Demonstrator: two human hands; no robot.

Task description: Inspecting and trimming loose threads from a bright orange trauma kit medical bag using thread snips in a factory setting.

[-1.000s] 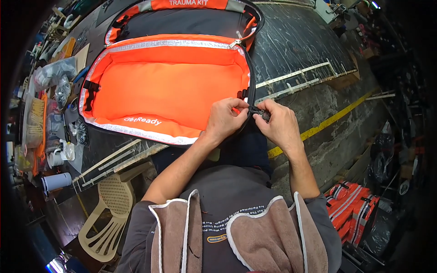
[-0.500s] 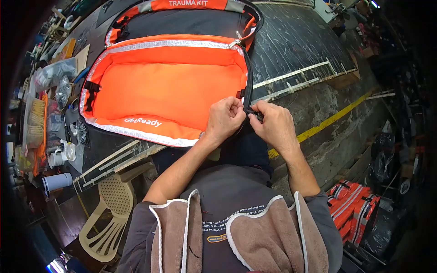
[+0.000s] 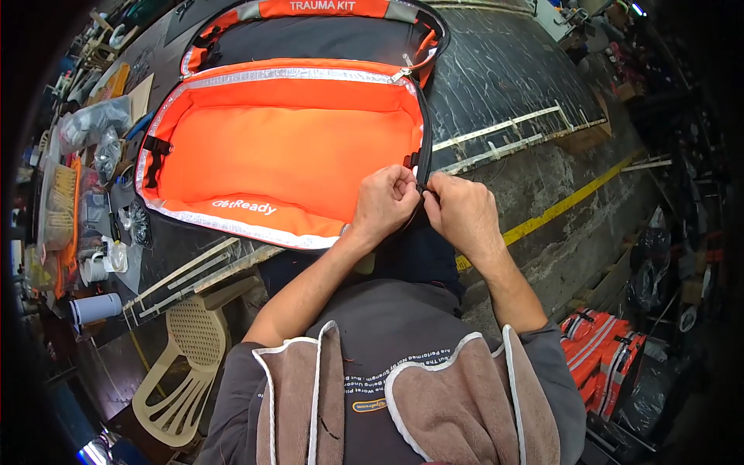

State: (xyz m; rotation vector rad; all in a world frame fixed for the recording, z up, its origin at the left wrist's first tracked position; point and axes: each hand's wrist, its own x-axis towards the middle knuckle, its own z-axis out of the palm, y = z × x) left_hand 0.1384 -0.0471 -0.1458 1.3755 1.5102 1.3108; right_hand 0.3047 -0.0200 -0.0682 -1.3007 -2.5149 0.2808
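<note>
An open orange bag (image 3: 287, 155) with silver reflective trim lies on the dark table, its lining facing up. The black-lined lid (image 3: 310, 39) is folded back at the far side. My left hand (image 3: 385, 203) is closed in a pinch at the near right corner, on the black zipper edging (image 3: 425, 147). Just right of it, my right hand (image 3: 465, 211) is closed on the same black edging, thumb against the curled fingers. The fingertips almost meet, and the exact spot between them is hidden. Metal zipper pulls (image 3: 401, 74) sit at the far right corner.
A beige plastic chair (image 3: 186, 364) stands at the near left. Bins, plastic bags and a white cylinder (image 3: 97, 308) crowd the left. Orange bags (image 3: 601, 356) lie at the lower right. Metal rulers (image 3: 504, 143) run along the table's edge, beside a yellow floor line (image 3: 554, 209).
My right hand has shifted slightly left and rolled over, covering the black piece that showed between its fingers. The left hand stays pinched in place.
</note>
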